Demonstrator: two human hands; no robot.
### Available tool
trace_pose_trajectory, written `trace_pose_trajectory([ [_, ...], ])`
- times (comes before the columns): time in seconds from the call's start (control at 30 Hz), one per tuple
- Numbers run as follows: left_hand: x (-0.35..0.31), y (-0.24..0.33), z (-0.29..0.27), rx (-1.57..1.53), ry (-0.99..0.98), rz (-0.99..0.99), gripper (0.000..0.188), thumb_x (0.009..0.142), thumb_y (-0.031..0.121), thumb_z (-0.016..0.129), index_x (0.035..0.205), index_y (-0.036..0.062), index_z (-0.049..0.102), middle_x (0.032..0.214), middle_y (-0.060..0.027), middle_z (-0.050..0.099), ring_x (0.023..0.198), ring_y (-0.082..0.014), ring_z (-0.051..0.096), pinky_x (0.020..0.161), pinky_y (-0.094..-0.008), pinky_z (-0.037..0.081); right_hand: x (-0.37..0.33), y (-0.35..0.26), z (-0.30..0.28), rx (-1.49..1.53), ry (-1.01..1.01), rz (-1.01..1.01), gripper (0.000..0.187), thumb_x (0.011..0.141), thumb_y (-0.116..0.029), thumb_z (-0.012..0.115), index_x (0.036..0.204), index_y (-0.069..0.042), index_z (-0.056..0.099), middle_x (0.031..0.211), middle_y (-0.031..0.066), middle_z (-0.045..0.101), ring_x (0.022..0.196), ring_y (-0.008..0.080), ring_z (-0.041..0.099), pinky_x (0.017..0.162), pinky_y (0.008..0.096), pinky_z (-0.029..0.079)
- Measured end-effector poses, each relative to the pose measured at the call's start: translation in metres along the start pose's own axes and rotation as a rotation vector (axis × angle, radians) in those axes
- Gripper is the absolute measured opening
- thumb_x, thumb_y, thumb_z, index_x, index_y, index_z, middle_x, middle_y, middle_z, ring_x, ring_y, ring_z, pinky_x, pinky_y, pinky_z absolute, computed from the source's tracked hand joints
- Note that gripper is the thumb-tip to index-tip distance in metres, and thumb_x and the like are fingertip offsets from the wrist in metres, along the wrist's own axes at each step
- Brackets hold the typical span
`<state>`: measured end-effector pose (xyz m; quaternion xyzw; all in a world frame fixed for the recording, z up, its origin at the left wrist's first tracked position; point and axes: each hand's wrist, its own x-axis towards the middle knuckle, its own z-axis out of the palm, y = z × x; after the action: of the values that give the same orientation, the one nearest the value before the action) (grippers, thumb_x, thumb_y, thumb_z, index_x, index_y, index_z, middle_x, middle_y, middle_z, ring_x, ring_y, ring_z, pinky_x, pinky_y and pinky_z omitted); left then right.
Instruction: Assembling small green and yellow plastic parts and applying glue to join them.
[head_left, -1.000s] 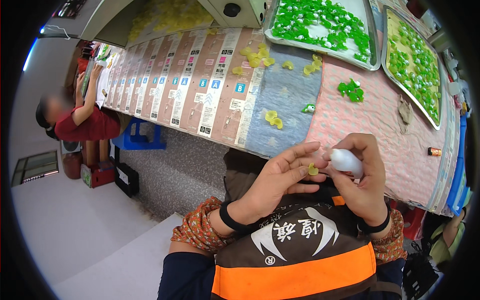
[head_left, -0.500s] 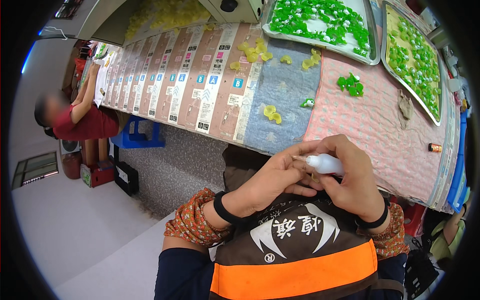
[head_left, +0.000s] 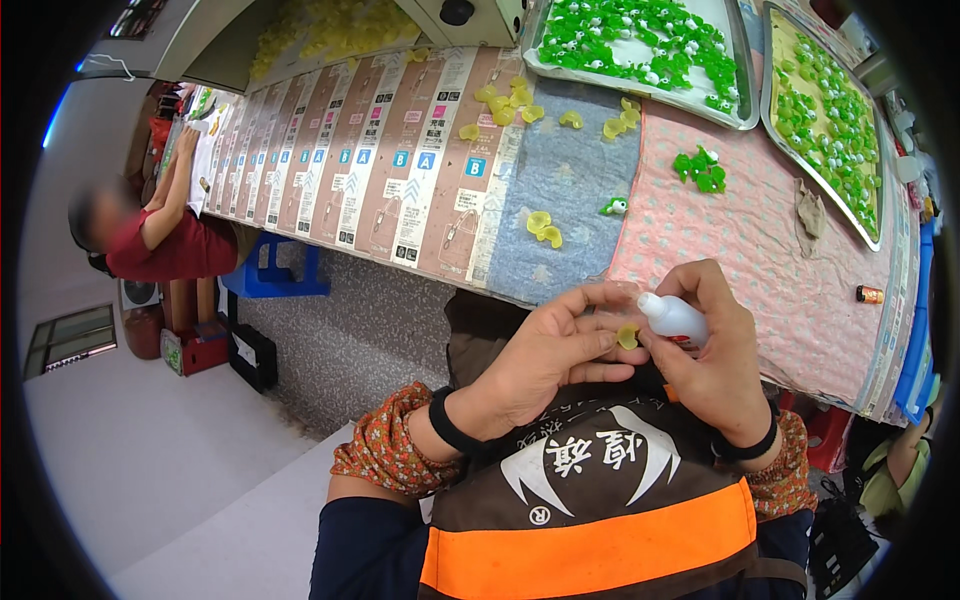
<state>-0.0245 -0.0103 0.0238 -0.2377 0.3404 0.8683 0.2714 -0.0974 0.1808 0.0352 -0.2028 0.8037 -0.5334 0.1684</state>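
Note:
Over my lap, my left hand (head_left: 550, 350) pinches a small translucent yellow cup-shaped piece (head_left: 628, 336) at its fingertips. My right hand (head_left: 722, 350) is wrapped round a small white squeeze bottle (head_left: 674, 318), its nozzle tilted up and left, apart from the yellow piece. The right thumb tip lies close beside the piece; whether it touches I cannot tell. Past my hands, a green piece with a white ball (head_left: 614, 206) and a few yellow pieces (head_left: 543, 228) lie on the blue cloth (head_left: 570, 265).
Two trays of green pieces stand at the back, one metal (head_left: 742, 112), one at right (head_left: 872, 232). A green cluster (head_left: 702, 170), a rag (head_left: 809, 220) and a small dark-and-orange cylinder (head_left: 869, 295) lie on the pink cloth (head_left: 720, 235). Another person (head_left: 180, 235) works at far left.
The bottle has moved right and its nozzle has lifted away from my left fingers. The yellow piece, mostly hidden before, now shows at my left fingertips.

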Motion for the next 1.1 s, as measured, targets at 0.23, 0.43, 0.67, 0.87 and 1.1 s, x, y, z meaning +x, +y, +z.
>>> trace_pose_trajectory([
  [0.23, -0.001, 0.005, 0.005, 0.122, 0.001, 0.002, 0.043, 0.100, 0.007, 0.056, 0.141, 0.0108, 0.044, 0.127, -0.0089, 0.062, 0.110, -0.0153, 0.065, 0.094, -0.0303, 0.057, 0.000, 0.001, 0.003, 0.013, 0.032, -0.089, 0.035, 0.073, 0.005, 0.070, 0.104, -0.004, 0.055, 0.090, 0.0126, 0.062, 0.078, 0.0289, 0.066, 0.068, 0.0358, 0.051],
  [0.43, 0.000, 0.004, 0.000, 0.171, -0.062, 0.017, 0.049, 0.101, 0.006, 0.054, 0.147, 0.0087, 0.040, 0.130, -0.0109, 0.061, 0.113, -0.0184, 0.065, 0.097, -0.0338, 0.056, 0.001, 0.001, 0.006, -0.051, -0.011, -0.134, 0.036, 0.071, 0.006, 0.070, 0.103, -0.003, 0.056, 0.090, 0.0132, 0.062, 0.078, 0.0314, 0.065, 0.068, 0.0352, 0.051],
  [0.67, 0.000, 0.004, 0.006, 0.095, -0.017, 0.029, 0.043, 0.101, 0.006, 0.055, 0.142, 0.0068, 0.044, 0.131, -0.0122, 0.060, 0.115, -0.0199, 0.065, 0.097, -0.0341, 0.057, 0.001, 0.006, 0.004, 0.273, 0.094, 0.110, 0.032, 0.080, 0.001, 0.071, 0.105, -0.003, 0.051, 0.089, 0.0054, 0.059, 0.079, 0.0121, 0.061, 0.069, 0.0267, 0.049],
  [0.87, 0.003, -0.001, 0.009, 0.073, 0.003, 0.034, 0.042, 0.101, 0.006, 0.055, 0.141, 0.0064, 0.045, 0.131, -0.0102, 0.059, 0.119, -0.0203, 0.063, 0.098, -0.0338, 0.056, 0.001, 0.005, 0.006, 0.276, 0.156, 0.112, 0.032, 0.082, 0.001, 0.071, 0.107, -0.003, 0.051, 0.089, 0.0043, 0.059, 0.081, 0.0100, 0.060, 0.069, 0.0255, 0.049],
  [1.1, 0.004, -0.001, 0.009, 0.205, 0.023, 0.134, 0.042, 0.100, 0.000, 0.052, 0.141, 0.0082, 0.045, 0.130, -0.0092, 0.059, 0.120, -0.0171, 0.060, 0.098, -0.0335, 0.056, 0.000, 0.002, 0.009, 0.067, 0.108, -0.061, 0.032, 0.079, 0.002, 0.072, 0.105, -0.003, 0.055, 0.088, 0.0082, 0.061, 0.075, 0.0184, 0.063, 0.067, 0.0302, 0.049],
])
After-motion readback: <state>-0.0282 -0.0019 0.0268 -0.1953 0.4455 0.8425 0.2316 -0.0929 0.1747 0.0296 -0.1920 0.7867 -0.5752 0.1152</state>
